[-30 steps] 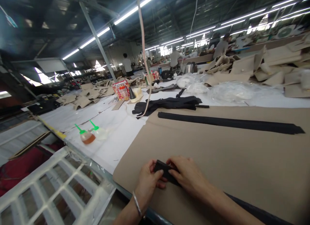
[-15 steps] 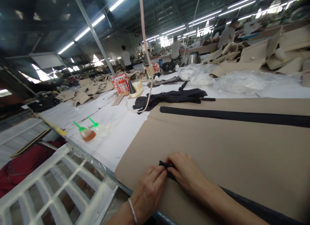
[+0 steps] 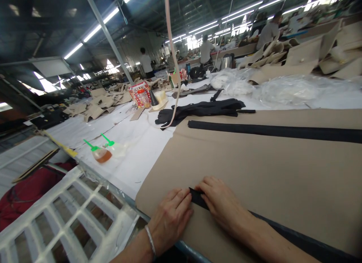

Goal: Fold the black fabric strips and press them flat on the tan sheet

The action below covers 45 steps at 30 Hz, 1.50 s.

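Note:
A black fabric strip (image 3: pixel 198 199) lies along the near edge of a large brown sheet (image 3: pixel 240 168) on the table. My left hand (image 3: pixel 173 214), wearing a bracelet, has its fingers closed together at the strip's left end. A short way to the right, my right hand (image 3: pixel 219 199) curls over the same strip, thumb and fingertips gripping it against the sheet. My right forearm covers part of the strip, which runs on toward the lower right. A second black strip (image 3: pixel 271 130) lies flat across the far part of the sheet.
Two squeeze bottles with green spouts, one with amber liquid (image 3: pixel 102 155), stand left on white paper (image 3: pixel 135 149). Behind the sheet are a black fabric bundle (image 3: pixel 200 109), a hanging hose (image 3: pixel 177 78) and plastic bags (image 3: pixel 285 90). A white slatted rack (image 3: pixel 60 221) adjoins the table edge.
The strip's end, bunched between my fingers before, now lies flatter on the sheet. My left fingers have shifted slightly left and flattened. The right hand has moved slightly right.

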Motion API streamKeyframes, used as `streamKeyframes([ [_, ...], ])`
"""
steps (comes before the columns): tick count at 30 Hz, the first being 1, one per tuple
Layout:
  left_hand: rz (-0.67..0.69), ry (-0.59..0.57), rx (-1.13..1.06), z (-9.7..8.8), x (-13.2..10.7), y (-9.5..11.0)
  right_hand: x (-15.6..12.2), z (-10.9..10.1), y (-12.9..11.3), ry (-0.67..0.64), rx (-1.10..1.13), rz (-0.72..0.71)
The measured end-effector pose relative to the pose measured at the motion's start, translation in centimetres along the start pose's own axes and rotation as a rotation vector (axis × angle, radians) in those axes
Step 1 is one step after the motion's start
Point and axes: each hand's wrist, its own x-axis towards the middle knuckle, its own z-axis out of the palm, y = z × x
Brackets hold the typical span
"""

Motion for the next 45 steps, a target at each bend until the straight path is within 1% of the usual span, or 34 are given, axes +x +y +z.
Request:
streamKeyframes([
  [5,-0.01,-0.013,0.006,-0.2,0.0,-0.1,-0.6,0.3,0.4,0.021,-0.039,-0.095],
  [10,-0.013,-0.05,0.041,-0.1,0.0,-0.2,-1.2,0.8,0.7,0.075,-0.093,-0.182],
  [13,-0.009,-0.041,0.044,-0.2,0.0,-0.2,-1.5,1.0,0.8,0.113,-0.131,-0.221],
  [20,-0.004,-0.04,0.037,-0.3,0.0,-0.3,-1.4,1.2,1.0,0.164,-0.313,-0.325],
  [28,-0.02,-0.05,0.029,-0.3,0.0,-0.4,-1.2,0.7,0.8,0.11,-0.309,-0.306],
  [35,-0.06,-0.041,0.025,-0.4,-0.1,-0.4,-1.2,0.6,0.8,0.042,-0.288,-0.266],
  [45,-0.07,-0.009,0.038,-0.3,-0.1,-0.4,-0.9,0.3,0.3,0.049,-0.331,-0.28],
])
